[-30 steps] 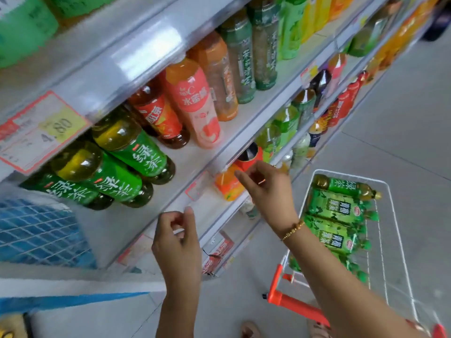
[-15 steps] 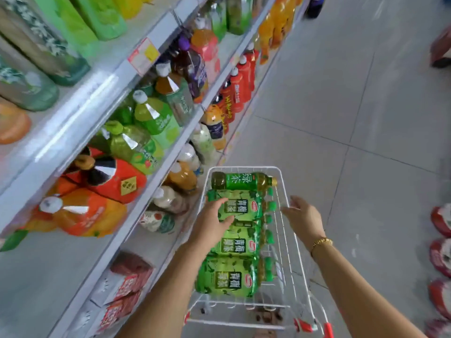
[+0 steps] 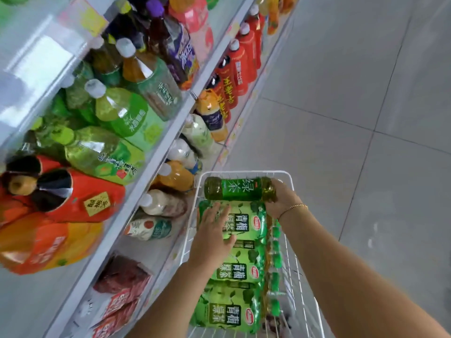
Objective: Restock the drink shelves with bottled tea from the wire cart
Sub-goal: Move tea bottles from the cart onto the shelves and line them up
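Lower centre, white wire cart [image 3: 244,171]: right hand [image 3: 283,202] curled round dark green tea bottle [image 3: 238,189] end; left hand [image 3: 211,234], fingers spread, flat on light-green bottle [image 3: 251,222] just below.

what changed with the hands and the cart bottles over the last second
Both hands came down from the shelf edge to the wire cart. The right hand now grips the cap end of the dark green tea bottle at the far end; the left hand rests flat on the light green bottle next to it. The bottles lie in the same row as before.
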A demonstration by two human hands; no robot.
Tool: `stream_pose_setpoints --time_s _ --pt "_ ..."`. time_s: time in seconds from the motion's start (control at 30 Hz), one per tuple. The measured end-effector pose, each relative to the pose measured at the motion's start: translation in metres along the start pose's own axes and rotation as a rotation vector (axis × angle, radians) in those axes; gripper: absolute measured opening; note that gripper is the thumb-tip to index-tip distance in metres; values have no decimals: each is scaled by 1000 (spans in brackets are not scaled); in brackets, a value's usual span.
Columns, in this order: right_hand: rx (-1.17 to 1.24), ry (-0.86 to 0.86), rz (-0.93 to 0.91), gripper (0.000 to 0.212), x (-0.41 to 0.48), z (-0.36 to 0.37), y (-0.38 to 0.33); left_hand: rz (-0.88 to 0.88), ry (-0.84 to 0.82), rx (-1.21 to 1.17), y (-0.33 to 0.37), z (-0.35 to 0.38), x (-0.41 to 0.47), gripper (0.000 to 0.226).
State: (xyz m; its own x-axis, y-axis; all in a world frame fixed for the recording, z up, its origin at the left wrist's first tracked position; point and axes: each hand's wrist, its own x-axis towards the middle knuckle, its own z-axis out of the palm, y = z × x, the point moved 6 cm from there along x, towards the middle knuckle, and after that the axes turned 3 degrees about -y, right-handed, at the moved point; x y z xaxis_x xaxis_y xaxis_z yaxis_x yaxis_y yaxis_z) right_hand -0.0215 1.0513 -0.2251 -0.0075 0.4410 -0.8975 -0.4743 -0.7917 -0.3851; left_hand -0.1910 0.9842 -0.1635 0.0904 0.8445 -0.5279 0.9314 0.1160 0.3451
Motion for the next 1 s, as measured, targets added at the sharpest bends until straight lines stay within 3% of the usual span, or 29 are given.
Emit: stream_pose_setpoints --time_s 0.1,0.23,0.37,0.5,0.67,0.9,1.0 --pt "101 80 67 22 4 5 2 -24 -43 -18 -2 2 1 75" --pt "129 130 14 36 7 3 9 -54 -55 -37 0 -3 4 70" --pt "167 160 -67 35 -4 3 11 -32 -56 -82 2 -16 6 62" --pt "-43 207 -384 20 -46 18 -12 -55 -77 -180 1 -23 3 55" --pt "-471 217 -791 26 -134 49 -68 -267 41 -548 -10 -49 -29 60" --pt "-1086 -155 -1082 22 -283 142 -107 -45 338 -735 2 -137 -115 71" --pt "-1068 -323 -1095 25 -343 185 -93 16 405 -837 6 -165 -174 46"
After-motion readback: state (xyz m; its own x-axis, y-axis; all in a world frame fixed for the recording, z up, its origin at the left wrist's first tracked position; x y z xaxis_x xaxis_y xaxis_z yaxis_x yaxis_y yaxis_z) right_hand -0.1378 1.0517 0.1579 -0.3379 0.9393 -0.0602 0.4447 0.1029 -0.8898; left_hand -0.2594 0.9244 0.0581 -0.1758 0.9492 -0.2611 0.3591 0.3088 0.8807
